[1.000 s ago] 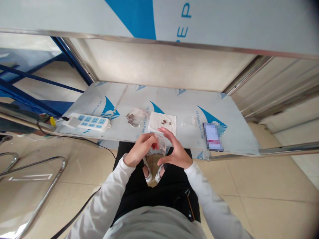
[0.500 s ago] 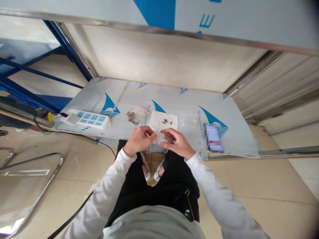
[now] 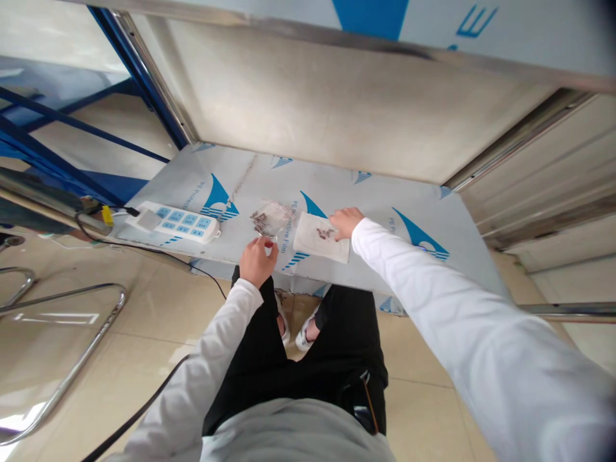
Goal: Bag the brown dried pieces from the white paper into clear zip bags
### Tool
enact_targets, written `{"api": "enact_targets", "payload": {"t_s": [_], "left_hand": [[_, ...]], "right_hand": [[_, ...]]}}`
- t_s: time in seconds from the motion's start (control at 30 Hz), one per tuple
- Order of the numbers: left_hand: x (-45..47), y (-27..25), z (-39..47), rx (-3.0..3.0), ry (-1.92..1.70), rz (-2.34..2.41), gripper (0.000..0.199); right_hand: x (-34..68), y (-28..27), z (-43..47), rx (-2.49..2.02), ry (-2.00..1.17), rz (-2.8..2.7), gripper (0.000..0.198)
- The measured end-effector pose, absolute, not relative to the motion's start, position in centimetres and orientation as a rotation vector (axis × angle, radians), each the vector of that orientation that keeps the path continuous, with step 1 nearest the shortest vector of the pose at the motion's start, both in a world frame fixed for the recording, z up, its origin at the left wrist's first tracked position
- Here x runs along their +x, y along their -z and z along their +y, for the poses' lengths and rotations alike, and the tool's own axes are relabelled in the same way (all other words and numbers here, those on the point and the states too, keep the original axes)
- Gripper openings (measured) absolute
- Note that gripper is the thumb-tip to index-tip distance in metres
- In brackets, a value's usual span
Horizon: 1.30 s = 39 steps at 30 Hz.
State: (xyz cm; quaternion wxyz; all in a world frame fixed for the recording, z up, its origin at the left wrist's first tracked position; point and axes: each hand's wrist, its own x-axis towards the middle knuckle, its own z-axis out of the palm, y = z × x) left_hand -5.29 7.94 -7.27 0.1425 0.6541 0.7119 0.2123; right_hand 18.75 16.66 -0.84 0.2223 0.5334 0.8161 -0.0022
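Note:
My right hand (image 3: 347,222) is at the right edge of a white sheet (image 3: 310,247) on the shelf. Its fingers are drawn together and point down beside several small brown pieces (image 3: 325,233); what they pinch is too small to make out. My left hand (image 3: 258,260) hovers by the front edge of the shelf, fingers curled against the thumb. Whatever lies between those fingers is unclear. Just beyond it lies a clear plastic bag (image 3: 272,218) with brown pieces at its left side.
A white power strip (image 3: 180,222) with blue sockets lies on the left of the film-covered shelf (image 3: 250,183). Its black cable (image 3: 158,253) hangs over the front edge. An upper shelf (image 3: 298,25) overhangs the far side. A metal-framed chair (image 3: 103,346) stands at left.
My hands have parted from around a small clear bag. The right reached forward to the white sheet, its sleeve now covering the phone's place; the left moved slightly left toward the larger bag.

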Motion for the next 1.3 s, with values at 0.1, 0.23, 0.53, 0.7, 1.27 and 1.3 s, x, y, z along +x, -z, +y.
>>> {"api": "enact_targets", "payload": {"t_s": [0.1, 0.23, 0.53, 0.7, 1.27, 1.3], "left_hand": [[-5.4, 8.5, 10.1, 1.985, -0.751, 2.136, 0.031], [-5.0, 10.2, 11.9, 2.093, -0.758, 2.164, 0.051], [-4.8, 11.7, 12.0, 2.133, -0.624, 2.160, 0.050], [-5.3, 11.0, 12.1, 2.126, -0.612, 2.168, 0.047], [-6.0, 11.0, 11.7, 2.184, -0.805, 2.161, 0.027], [-6.0, 10.9, 11.5, 2.177, -0.828, 2.163, 0.027]], "right_hand": [[17.8, 0.8, 16.6, 1.418, -0.056, 2.242, 0.044], [16.9, 0.3, 16.4, 1.379, -0.125, 2.232, 0.035], [17.7, -0.2, 16.1, 1.369, -0.225, 2.293, 0.033], [23.5, 1.2, 15.6, 1.807, -0.034, 2.375, 0.049], [27.7, 6.1, 1.1, 3.582, 0.212, 2.145, 0.056], [26.3, 6.1, 0.4, 3.573, 0.341, 2.176, 0.047]]}}
